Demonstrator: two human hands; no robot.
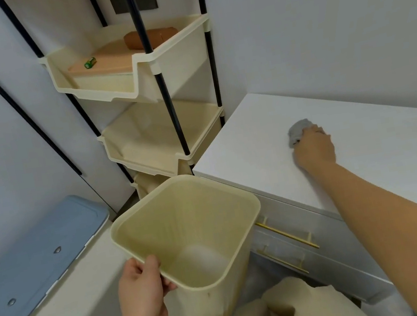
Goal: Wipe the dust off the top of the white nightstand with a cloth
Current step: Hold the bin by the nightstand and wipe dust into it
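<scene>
The right hand (313,148) is curled down over a grey cloth (297,130), fingers bunched on it and pressing it to the top of the white nightstand (247,134); the cloth sits in the rear half of that top, roughly midway between its left and right edges, and only a crumpled part shows past the knuckles; the forearm crosses the front edge of the top; the left hand (140,287) grips the near-left corner of the rim of a cream bin (179,185), thumb hooked over the rim to the inside, fingers under it outside; the bin's far-right corner stands in front of the nightstand's front-left corner and hides the left end of the upper gold drawer handle (288,235); whether the bin rests on the floor cannot be told, as cream fabric (295,306) covers its base; just left of the nightstand stands a tiered cream rack (176,53) on black poles, its top tier holding a green battery (90,62), a wooden board (110,57) and a brown lump (151,37) partly behind a pole; a blue lid (39,258) is cut off at the left
</scene>
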